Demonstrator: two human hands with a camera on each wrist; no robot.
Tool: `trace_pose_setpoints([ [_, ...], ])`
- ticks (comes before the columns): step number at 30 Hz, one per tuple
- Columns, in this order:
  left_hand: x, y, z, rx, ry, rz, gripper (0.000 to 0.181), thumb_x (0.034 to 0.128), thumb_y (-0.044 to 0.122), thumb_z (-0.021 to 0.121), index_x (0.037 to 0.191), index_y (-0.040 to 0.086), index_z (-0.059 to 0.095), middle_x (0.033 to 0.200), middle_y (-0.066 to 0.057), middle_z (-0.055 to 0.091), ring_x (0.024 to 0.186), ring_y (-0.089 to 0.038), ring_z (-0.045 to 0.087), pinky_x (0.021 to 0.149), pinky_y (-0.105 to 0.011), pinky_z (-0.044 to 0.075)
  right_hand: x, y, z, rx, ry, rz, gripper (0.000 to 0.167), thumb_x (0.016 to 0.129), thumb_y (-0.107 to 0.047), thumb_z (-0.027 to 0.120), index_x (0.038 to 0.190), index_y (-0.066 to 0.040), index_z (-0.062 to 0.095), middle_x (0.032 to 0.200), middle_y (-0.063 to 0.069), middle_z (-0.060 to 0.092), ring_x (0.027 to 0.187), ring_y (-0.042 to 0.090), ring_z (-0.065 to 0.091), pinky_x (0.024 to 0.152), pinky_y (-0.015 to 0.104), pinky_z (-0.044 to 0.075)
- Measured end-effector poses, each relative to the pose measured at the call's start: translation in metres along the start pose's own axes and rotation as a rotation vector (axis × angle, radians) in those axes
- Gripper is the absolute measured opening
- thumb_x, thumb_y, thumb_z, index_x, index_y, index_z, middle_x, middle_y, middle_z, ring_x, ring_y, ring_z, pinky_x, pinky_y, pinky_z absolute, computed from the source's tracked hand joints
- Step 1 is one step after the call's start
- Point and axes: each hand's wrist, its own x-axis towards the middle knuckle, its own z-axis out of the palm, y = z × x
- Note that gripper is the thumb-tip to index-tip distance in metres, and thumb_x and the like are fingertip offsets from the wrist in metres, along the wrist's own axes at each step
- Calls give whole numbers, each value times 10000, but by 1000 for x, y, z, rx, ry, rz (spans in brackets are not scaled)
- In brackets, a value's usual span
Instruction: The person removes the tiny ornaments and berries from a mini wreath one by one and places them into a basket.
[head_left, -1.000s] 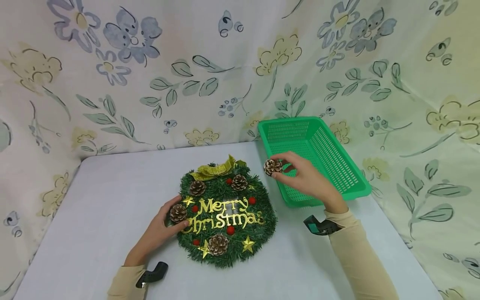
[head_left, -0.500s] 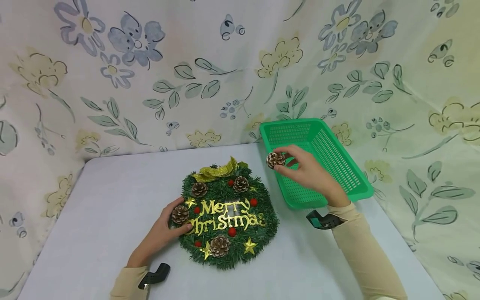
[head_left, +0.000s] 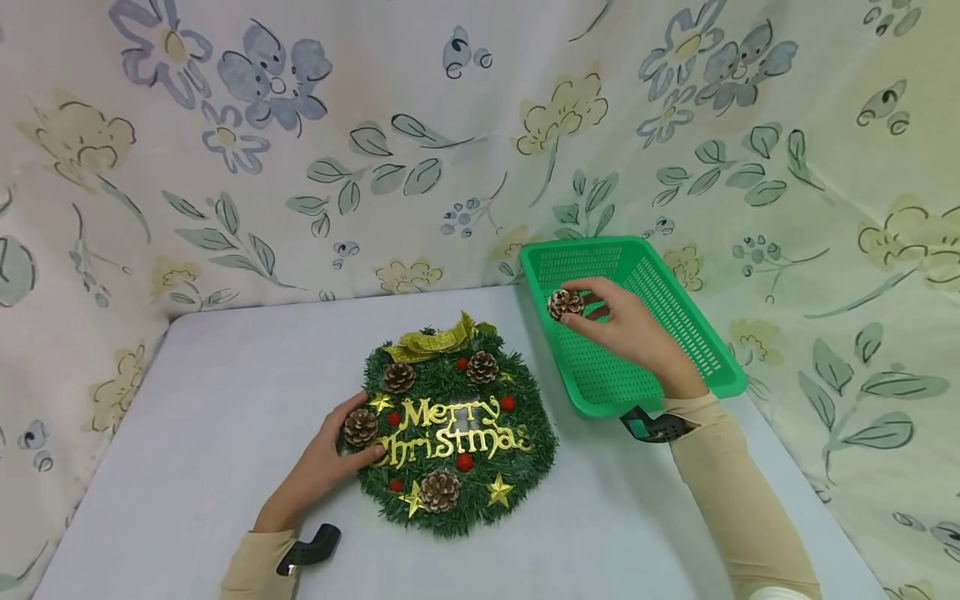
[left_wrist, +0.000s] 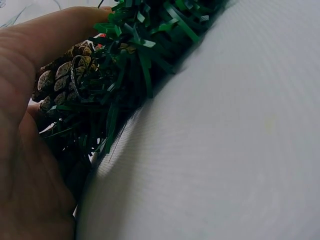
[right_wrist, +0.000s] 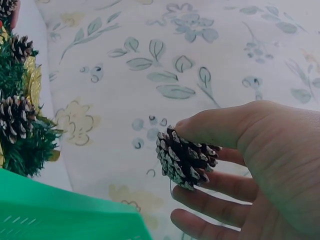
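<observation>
The right hand [head_left: 630,329] forms a pinching grip: thumb and fingertips hold a loose pine cone [head_left: 565,305], which projects from the finger ends, away from the palm. In the head view the cone appears against the left inner side of the green basket [head_left: 600,410]; the right wrist view shows it apart from the rim. The basket's open top extends beneath and beyond the hand, its outer side at the right edge of the white surface [head_left: 202,417]. A narrow strip of surface separates basket and wreath [head_left: 471,497]. The left hand [head_left: 322,462] clasps the wreath's left edge, thumb on the front, around an attached cone [head_left: 361,427]. Farther left, the surface stretches broadly toward the floral cloth [head_left: 450,167] behind.
</observation>
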Motion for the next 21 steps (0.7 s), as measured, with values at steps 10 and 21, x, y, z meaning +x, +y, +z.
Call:
trace_pose_setpoints([
  [10, -1, 2, -1, 8, -3, 3, 899, 904, 410, 760, 1616, 243, 237, 1675, -177, 203, 1530, -492, 176, 1108, -787, 260, 7, 4, -6, 7, 1, 30, 487, 996, -269, 669, 1439, -114, 540, 1350, 115, 583, 1181, 280, 584, 973, 479, 521],
  [21, -1, 5, -1, -7, -4, 3, 894, 901, 389, 768, 1611, 239, 248, 1674, -176, 206, 1530, -497, 172, 1110, -789, 255, 19, 12, -12, 34, 15, 82, 509, 999, -289, 664, 1458, -128, 516, 1376, 137, 568, 1231, 307, 574, 987, 506, 536],
])
